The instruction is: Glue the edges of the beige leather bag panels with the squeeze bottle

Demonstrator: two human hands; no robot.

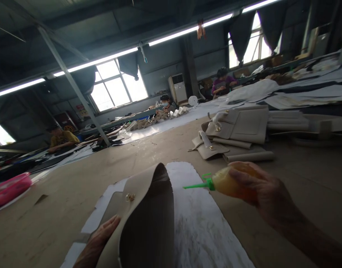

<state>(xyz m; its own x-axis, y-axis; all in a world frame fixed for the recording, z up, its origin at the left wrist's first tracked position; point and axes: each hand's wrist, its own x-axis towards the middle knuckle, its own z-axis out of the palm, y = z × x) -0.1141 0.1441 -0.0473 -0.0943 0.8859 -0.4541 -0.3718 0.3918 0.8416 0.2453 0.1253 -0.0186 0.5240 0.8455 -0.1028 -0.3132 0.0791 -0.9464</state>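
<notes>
My left hand (102, 238) grips the left side of a beige leather bag panel (148, 208), which bends upright into a curve with its dark inner side facing right. A small gold clasp (130, 197) sits on its outer face. In my right hand (260, 182) is a squeeze bottle (228, 181) of amber liquid, its green nozzle (197, 185) pointing left, apart from the panel. Beneath both lies a white sheet (199, 219) with grey smears.
Beige bag pieces (238, 126) with gold clasps are stacked at the right behind the bottle. A pink basket (11, 190) stands at the left edge. Further back, several people sit at long worktables, and a slanted metal post (73, 85) rises at the left.
</notes>
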